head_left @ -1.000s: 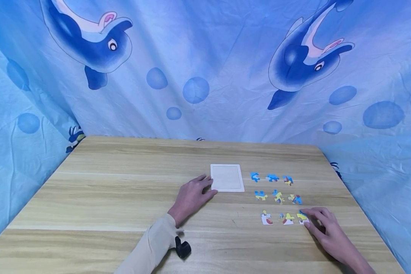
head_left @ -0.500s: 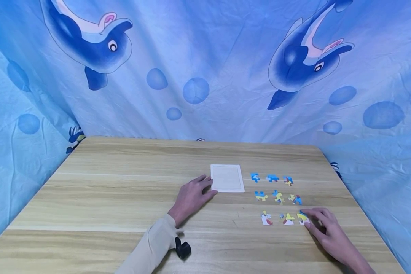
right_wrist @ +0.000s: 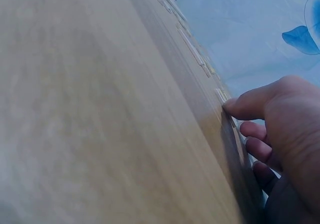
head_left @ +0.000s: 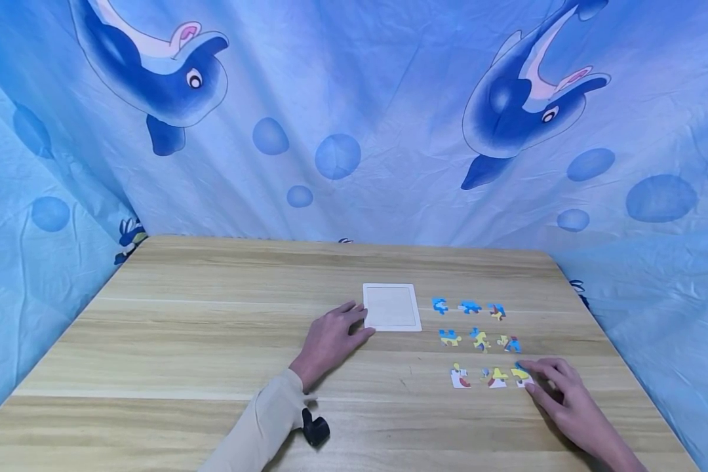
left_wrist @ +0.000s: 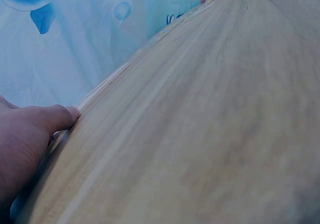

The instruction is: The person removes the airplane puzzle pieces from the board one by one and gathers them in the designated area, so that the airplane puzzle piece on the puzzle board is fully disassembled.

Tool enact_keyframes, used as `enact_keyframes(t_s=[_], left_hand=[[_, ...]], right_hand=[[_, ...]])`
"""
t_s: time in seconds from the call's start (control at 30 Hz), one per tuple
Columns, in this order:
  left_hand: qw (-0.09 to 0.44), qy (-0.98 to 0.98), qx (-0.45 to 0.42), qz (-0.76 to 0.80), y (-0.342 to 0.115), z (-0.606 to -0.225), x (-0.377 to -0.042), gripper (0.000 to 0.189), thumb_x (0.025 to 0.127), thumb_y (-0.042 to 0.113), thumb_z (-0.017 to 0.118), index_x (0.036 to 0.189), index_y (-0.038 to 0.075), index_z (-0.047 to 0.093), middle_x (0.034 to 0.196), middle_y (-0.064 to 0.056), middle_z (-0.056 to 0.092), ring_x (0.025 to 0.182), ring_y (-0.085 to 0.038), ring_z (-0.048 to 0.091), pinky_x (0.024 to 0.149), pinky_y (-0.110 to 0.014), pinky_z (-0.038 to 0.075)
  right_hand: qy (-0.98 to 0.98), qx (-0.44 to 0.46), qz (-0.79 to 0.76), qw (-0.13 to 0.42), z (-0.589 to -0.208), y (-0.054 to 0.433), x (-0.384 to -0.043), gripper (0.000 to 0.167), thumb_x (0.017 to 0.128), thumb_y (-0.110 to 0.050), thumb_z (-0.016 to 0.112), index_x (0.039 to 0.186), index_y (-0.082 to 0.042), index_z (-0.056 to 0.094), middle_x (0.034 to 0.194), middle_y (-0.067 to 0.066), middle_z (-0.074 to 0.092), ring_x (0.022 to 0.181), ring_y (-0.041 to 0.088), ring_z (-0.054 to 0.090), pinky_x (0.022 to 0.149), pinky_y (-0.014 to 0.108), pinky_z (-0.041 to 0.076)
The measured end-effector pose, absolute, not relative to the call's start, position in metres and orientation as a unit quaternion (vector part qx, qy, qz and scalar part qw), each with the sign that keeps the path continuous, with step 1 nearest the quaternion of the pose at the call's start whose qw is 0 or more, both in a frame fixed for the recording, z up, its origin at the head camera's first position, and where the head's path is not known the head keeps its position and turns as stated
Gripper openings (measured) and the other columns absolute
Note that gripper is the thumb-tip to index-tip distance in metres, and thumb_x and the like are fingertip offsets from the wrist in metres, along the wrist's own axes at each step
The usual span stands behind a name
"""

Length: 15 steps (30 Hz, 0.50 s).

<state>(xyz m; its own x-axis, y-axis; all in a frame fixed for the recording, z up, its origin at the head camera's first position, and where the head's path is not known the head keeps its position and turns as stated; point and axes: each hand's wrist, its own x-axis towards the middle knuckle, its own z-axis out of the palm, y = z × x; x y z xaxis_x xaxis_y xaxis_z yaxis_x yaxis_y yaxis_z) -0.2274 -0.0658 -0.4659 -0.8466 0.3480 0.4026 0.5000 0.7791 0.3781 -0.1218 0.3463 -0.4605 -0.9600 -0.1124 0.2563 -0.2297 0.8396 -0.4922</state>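
In the head view, my left hand (head_left: 329, 341) rests on the table at the left side of a square white puzzle tray (head_left: 416, 308). Its fingertips and thumb touch the tray's left edge, and the fingers lie relaxed. At the lower right, my right hand (head_left: 569, 400) holds a yellow, blue and white jigsaw piece (head_left: 520, 375) between thumb and forefinger, flat at table level. The right wrist view shows that thumb (right_wrist: 240, 107) at the piece's edge, with the other fingers curled beneath. Beside it lies a yellow, red and white jigsaw piece (head_left: 497, 378).
Other jigsaw pieces lie in three rows right of the tray, among them a blue one (head_left: 469, 307) and a yellow-blue one (head_left: 480, 339). A black device (head_left: 315, 429) sits at my left cuff. A blue dolphin-printed curtain (head_left: 389, 131) hangs behind the wooden table (head_left: 183, 328).
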Motion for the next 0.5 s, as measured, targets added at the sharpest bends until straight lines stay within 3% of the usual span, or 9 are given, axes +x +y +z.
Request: enact_keyframes(t_s=[0.27,0.5], left_hand=[[0.157,-0.93,-0.223,-0.247,-0.0663,-0.4669,-0.2279,0.042,0.089,0.049,0.064,0.117,0.018,0.07,0.124,0.0,0.065,0.121,-0.023,0.057,0.09,-0.045,0.052],[0.149,-0.926,-0.22,-0.27,-0.0673,-0.4665,-0.2272,0.044,0.089,0.047,0.064,0.121,0.017,0.067,0.125,-0.004,0.065,0.122,-0.024,0.056,0.094,-0.045,0.05]], right_hand=[[-0.945,0.077,0.291,0.131,-0.4616,0.3436,-0.1201,0.039,0.091,-0.016,0.068,0.127,-0.006,0.058,0.114,0.002,0.054,0.097,-0.004,0.043,0.076,0.009,0.036],[-0.942,0.058,0.293,0.15,-0.4601,0.3362,-0.1207,0.042,0.092,-0.02,0.067,0.13,-0.006,0.055,0.11,0.004,0.055,0.097,0.001,0.042,0.075,0.015,0.036]])
